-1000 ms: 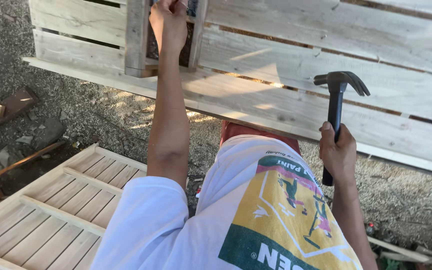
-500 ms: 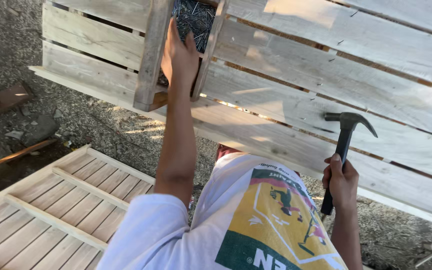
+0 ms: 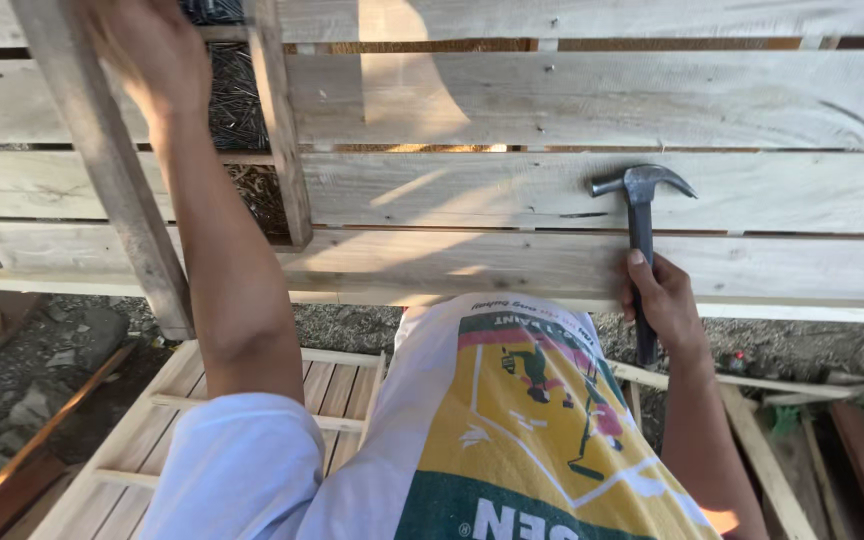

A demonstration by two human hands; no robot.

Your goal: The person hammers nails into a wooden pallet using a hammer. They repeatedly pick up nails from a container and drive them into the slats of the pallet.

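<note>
Outdoor yard, gravel ground (image 3: 62, 350), slatted wooden panel (image 3: 512, 190) standing ahead, a smaller slatted frame (image 3: 142, 455) lying flat below. Left hand (image 3: 147, 50) reaches up to the pile of nails (image 3: 232, 95) behind the upright batten (image 3: 277, 130); blurred, can't tell finger state. Right hand (image 3: 664, 300) is wrapped tight around the claw hammer (image 3: 642, 215) handle, head up against the slats. Versus half a second back: panel closer, hammer more upright, left hand higher.

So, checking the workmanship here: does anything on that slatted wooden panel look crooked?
Yes. The grey upright batten under the left hand slants across the level pale wooden slats, unlike the straighter batten beside it.
</note>
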